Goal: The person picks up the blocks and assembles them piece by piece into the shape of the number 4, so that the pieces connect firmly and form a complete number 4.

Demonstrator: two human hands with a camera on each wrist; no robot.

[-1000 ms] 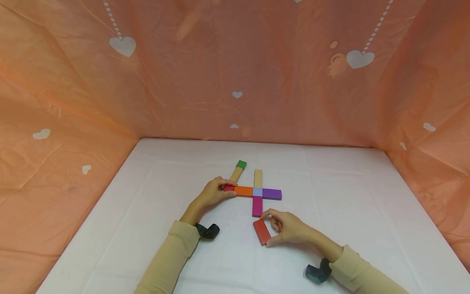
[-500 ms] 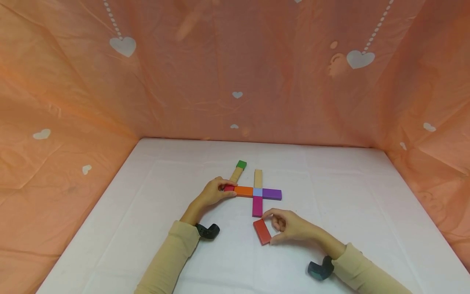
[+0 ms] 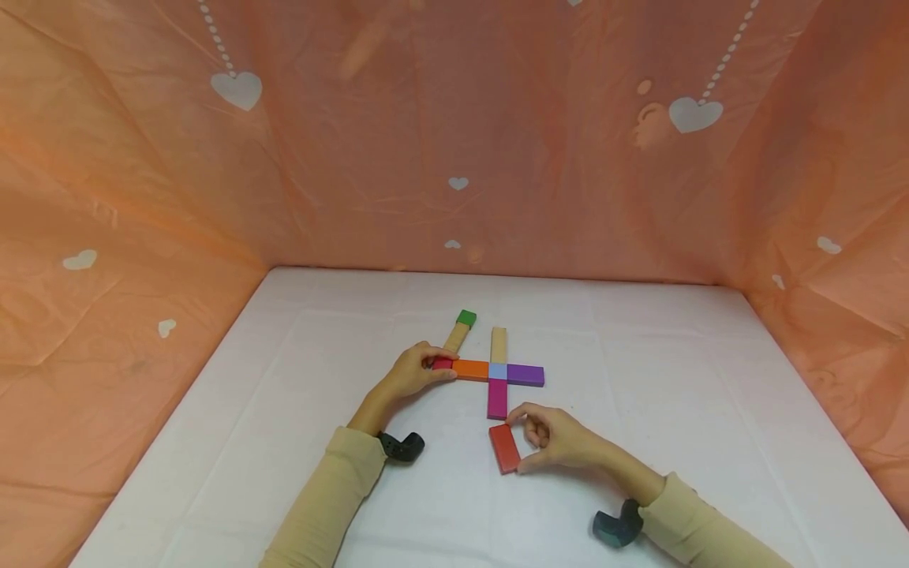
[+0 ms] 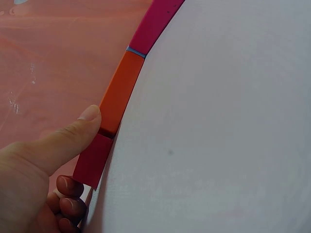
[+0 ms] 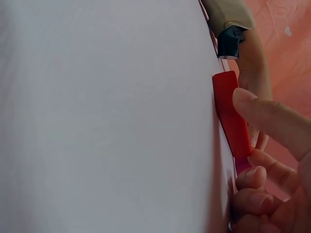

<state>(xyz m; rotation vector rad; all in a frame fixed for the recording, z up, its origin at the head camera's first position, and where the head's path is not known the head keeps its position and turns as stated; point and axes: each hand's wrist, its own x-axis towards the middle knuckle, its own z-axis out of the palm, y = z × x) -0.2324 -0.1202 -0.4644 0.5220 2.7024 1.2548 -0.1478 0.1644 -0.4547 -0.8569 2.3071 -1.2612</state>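
My left hand [image 3: 409, 372] holds a small dark red block [image 3: 443, 364] at the left end of a flat cross of blocks. In the left wrist view the thumb lies along the side, where the dark red block meets an orange block [image 4: 119, 94]. Light blue [image 3: 498, 371], purple [image 3: 525, 375] and magenta [image 3: 497, 399] blocks continue the cross. With thumb and index finger, my right hand [image 3: 564, 438] pinches a red block [image 3: 505, 450] by its two ends. That block sits slightly slanted, its far end close to the magenta block's near end.
A plain wooden block [image 3: 499, 345] extends from the cross toward the back. Another wooden block [image 3: 458, 337], tipped by a green block [image 3: 465, 319], slants away behind the left hand. Everything lies on a white-covered table [image 3: 639, 355], enclosed by an orange curtain [image 3: 533, 158].
The red block has turned slightly and lies straighter in line with the magenta block. My right hand shifted a little right, then back left. The left hand stays in place.
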